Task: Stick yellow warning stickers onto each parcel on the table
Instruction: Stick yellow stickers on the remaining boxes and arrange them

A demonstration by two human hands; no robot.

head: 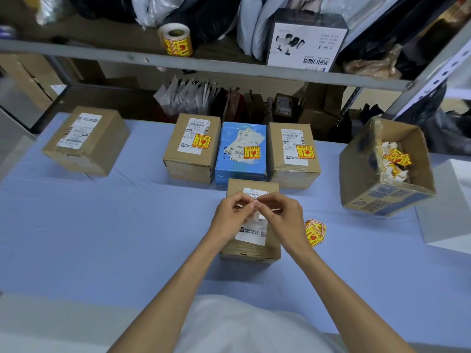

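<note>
While both hands hung over the near parcel (273, 240), the left hand (230, 215) and right hand (277, 212) met fingertip to fingertip, each pinching an edge of one small pale sticker (256, 199). Whether that was face or backing could not be told, and the other fingers were curled in. Likely step: peeling it apart before placing. The key relation was that the near parcel lay directly under the fingers on the table (102, 225), long axis running away from the person, white shipping label along that axis, with no yellow mark on it. So the coming move looked like a straight drop, no reach, either hand equally close. The spare sticker stack (315, 231) lay just beside the parcel on the right hand's side. Behind, touching in a row, the brown parcel (191, 149), blue parcel (240, 159) and second brown parcel (293, 154) each carried a yellow sticker. The far-left parcel (86, 140) sat well apart on the left hand's side, unstickered. By my count two were left to do. The open carton (382, 194) at right held crumpled scraps, and a sticker roll (175, 42) stood on the shelf.
</note>
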